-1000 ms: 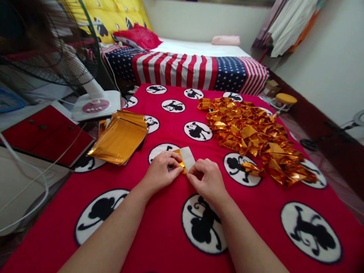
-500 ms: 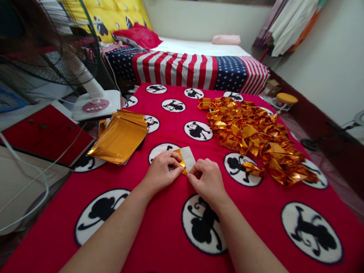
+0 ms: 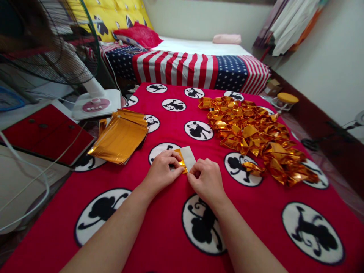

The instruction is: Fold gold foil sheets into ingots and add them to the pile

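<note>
My left hand [image 3: 161, 171] and my right hand [image 3: 207, 179] meet at the middle of a red blanket [image 3: 256, 212] printed with black monkeys in white circles. Both hands pinch one small sheet of gold foil paper [image 3: 186, 158], gold on one face and white on the other, partly folded and lying on the blanket. Its near end is hidden under my fingers. To the left lies a stack of flat gold sheets [image 3: 121, 136]. On the right spreads a heap of folded gold paper pieces [image 3: 256, 136].
An electric fan [image 3: 93, 100] stands at the left edge beside a red case [image 3: 45, 132] and white cables. Beyond the blanket is a bed with a stars-and-stripes cover [image 3: 193, 68], a red cushion [image 3: 139, 36] and a pink pillow. A yellow-lidded jar [image 3: 286, 100] sits on the floor right.
</note>
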The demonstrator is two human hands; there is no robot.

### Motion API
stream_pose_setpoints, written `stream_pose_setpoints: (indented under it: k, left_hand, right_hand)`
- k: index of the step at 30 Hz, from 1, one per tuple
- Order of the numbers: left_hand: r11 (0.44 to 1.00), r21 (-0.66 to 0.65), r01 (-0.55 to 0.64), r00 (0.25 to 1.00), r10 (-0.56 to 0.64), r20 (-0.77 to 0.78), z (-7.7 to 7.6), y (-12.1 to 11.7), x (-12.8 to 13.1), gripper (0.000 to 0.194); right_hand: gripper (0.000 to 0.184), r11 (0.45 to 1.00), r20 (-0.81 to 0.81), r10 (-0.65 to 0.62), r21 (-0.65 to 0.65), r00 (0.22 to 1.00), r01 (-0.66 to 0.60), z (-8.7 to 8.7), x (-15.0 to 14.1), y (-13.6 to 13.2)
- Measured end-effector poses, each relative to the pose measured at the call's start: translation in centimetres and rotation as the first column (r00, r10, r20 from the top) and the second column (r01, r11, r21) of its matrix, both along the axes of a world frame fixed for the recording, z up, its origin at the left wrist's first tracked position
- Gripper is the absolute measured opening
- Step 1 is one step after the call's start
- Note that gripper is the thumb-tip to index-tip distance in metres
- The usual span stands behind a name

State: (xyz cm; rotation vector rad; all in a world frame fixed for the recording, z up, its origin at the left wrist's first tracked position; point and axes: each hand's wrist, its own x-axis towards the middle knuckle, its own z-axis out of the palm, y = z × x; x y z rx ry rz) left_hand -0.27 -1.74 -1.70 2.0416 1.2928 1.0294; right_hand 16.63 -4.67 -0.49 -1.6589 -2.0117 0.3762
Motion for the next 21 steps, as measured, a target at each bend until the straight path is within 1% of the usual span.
stream_pose_setpoints:
  k: [8,14,21]
  left_hand:
    - [1.000,-0.003,0.000,1.000,0.000,-0.020,0.09,-0.04,0.04,0.013]
    - [0.999,0.015,-0.033,0.997,0.034,-0.065,0.04,-0.01,-0.05,0.014]
    - [0.999,-0.004,-0.043,0.995,0.043,-0.085,0.17,0.03,-0.06,0.017]
  right_hand:
    - [0.018,1.000,0.009,-0.012,-0.014,1.000,0.012,0.24,-0.08,-0.14]
    - [0.017,1.000,0.006,-0.014,-0.015,1.000,0.014,0.10,-0.05,-0.07]
    - [0.017,0.999,0.024,-0.026,-0.023,0.999,0.027,0.06,-0.13,-0.11]
